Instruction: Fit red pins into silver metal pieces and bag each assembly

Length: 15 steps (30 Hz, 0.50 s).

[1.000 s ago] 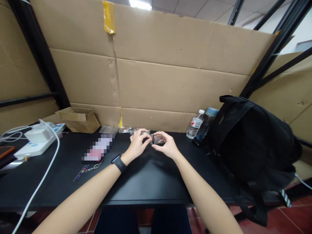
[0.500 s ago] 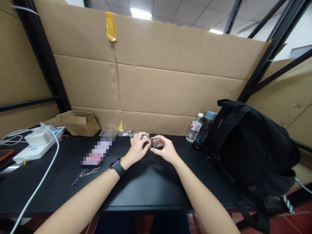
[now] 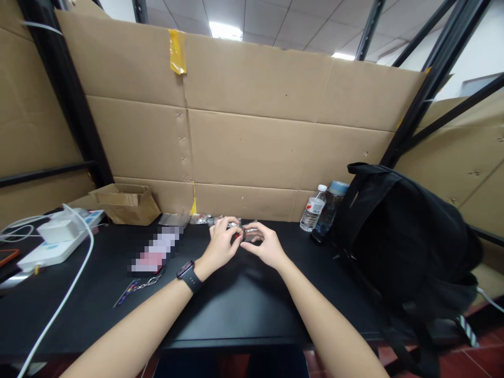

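Observation:
My left hand (image 3: 220, 242) and my right hand (image 3: 266, 244) meet above the far middle of the black table (image 3: 244, 299). Between their fingertips they pinch a small dark object (image 3: 244, 235) with a clear wrapping; I cannot make out what it is. A black watch (image 3: 189, 275) sits on my left wrist. Several small clear plastic packets (image 3: 205, 219) lie on the table just behind my hands, against the cardboard wall.
A black backpack (image 3: 409, 241) stands at the right with two water bottles (image 3: 321, 212) beside it. At the left are a small cardboard box (image 3: 126, 202), a white power strip with cables (image 3: 55, 236), a blurred-out flat item (image 3: 155, 252) and a keychain (image 3: 137, 286).
The view has tilted slightly upward. Both hands stay together at the same spot, their fingers shifting a little on the small object.

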Tool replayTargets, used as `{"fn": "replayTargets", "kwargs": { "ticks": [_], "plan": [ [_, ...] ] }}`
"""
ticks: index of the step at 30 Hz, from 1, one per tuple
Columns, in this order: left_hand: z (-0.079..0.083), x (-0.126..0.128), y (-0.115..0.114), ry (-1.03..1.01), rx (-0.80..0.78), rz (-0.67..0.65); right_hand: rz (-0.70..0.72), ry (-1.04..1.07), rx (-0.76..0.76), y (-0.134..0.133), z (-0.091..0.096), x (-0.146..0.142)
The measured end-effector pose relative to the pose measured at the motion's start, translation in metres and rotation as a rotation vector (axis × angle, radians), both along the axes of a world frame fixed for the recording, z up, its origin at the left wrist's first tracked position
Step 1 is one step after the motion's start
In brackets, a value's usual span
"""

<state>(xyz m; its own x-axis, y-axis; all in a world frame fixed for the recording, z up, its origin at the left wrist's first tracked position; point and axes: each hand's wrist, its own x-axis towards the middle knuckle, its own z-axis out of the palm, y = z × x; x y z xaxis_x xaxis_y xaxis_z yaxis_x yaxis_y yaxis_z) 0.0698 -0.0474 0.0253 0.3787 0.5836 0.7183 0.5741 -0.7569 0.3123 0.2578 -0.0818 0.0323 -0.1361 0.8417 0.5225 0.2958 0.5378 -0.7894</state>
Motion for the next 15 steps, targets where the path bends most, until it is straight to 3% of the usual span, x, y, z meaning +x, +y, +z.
{"fn": "replayTargets", "kwargs": {
  "ticks": [10, 15],
  "plan": [
    [-0.001, -0.002, 0.004, 0.009, 0.085, -0.003, 0.038, 0.162, -0.162, 0.008, -0.010, -0.001],
    [-0.001, -0.003, 0.007, -0.042, 0.019, -0.002, 0.050, -0.021, -0.105, 0.013, -0.009, 0.008]
  ]
}}
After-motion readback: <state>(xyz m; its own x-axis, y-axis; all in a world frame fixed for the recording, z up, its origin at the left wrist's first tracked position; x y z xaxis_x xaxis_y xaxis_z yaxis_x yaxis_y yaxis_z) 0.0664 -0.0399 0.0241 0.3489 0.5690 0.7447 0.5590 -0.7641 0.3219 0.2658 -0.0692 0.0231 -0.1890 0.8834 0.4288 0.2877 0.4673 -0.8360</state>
